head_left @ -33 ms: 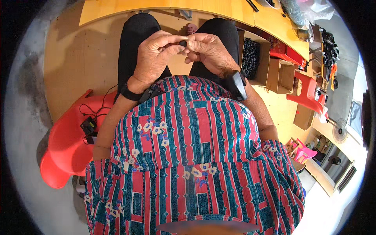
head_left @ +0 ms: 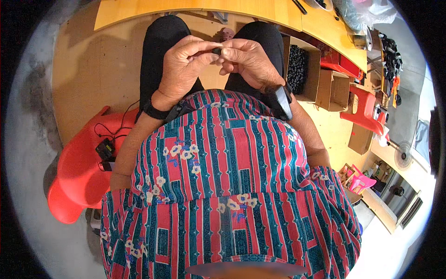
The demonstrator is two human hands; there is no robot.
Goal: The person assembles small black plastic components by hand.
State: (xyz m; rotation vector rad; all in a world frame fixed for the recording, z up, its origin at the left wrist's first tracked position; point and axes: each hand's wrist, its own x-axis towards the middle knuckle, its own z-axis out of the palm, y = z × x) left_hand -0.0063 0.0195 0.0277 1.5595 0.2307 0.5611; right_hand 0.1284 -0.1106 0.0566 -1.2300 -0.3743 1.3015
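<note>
Both hands were drawn together, fingertips meeting, just beyond the far hem of the striped, flowered shirt [head_left: 227,153]. Thumb and forefinger of the left hand [head_left: 189,60] were closed on a small dark piece [head_left: 216,51], which sat beyond the shirt's middle, between the two knees in black trousers [head_left: 162,44]. Fingertips of the right hand [head_left: 246,56] came in against its other side, thumb and forefinger brought close; whether they gripped it too could not be told, since the fingers hid much of it. A black band [head_left: 155,110] circled the left wrist and a dark device [head_left: 278,102] was strapped on the right, both close to the shirt's far edge. Farther beyond the shirt ran a yellow table [head_left: 260,11]. Beyond it to the right stood a carton of small black parts [head_left: 297,69], with an open brown carton [head_left: 333,90] beside that. Right of the shirt were a red stool [head_left: 362,109] and, farther off, a fan [head_left: 403,155]. Left of the shirt, a red chair [head_left: 79,172] bore a black box [head_left: 105,149] and a thin dark cord [head_left: 121,123].
</note>
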